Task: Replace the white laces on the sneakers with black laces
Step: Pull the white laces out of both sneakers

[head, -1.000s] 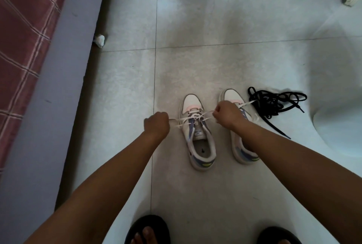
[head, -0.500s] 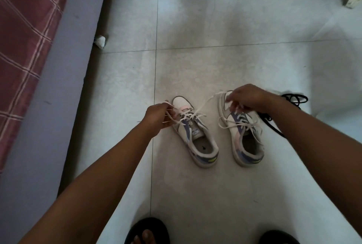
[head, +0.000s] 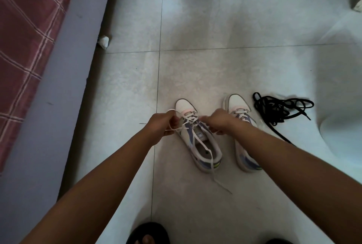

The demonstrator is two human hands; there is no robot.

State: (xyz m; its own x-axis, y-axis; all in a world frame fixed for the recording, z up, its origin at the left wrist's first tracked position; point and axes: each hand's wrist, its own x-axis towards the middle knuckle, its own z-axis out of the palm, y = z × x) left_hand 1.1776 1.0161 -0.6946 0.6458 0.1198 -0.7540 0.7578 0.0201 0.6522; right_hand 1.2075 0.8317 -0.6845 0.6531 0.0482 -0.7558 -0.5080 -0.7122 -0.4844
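Two white sneakers with blue and yellow trim stand on the tiled floor, the left sneaker [head: 203, 145] and the right sneaker [head: 240, 110]. My left hand [head: 161, 125] grips a loop of the white lace [head: 188, 121] at the left sneaker's left side. My right hand [head: 218, 123] pinches the same lace at the sneaker's right eyelets. One loose lace end trails over the heel onto the floor. The right sneaker keeps its white laces, partly hidden by my right forearm. A tangle of black laces [head: 278, 109] lies to its right.
A bed [head: 49, 67] with a grey edge and red checked cover runs along the left. A crumpled white scrap [head: 103, 41] lies by its base. My feet in black sandals [head: 147, 233] are at the bottom edge. A white rounded object [head: 344, 136] is at right.
My right hand came back from the right sneaker to the left sneaker's laces. The left sneaker's lace is looser, with one end now trailing behind the heel.
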